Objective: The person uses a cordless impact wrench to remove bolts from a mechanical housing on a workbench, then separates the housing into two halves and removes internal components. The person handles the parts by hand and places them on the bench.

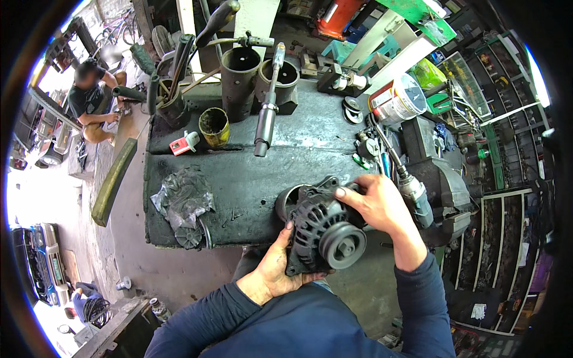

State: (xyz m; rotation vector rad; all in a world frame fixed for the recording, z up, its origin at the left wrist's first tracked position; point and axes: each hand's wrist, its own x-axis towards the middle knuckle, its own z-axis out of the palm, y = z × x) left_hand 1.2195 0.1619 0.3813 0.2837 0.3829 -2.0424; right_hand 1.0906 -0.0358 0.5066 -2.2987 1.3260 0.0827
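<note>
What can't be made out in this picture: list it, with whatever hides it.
Head view: most fingers of the left hand, hidden by the alternator.
Head view: the workbench surface beneath the crumpled plastic, which covers it.
Head view: the bottom inside the tall metal cylinder, hidden by its wall and shadow.
Head view: small items on the right-hand shelves, too small and dim.

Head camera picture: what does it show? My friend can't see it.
A person's left hand and right hand hold a dark alternator with a grooved pulley at a dark workbench. On the bench are a crumpled plastic bag and a yellow can.
</note>
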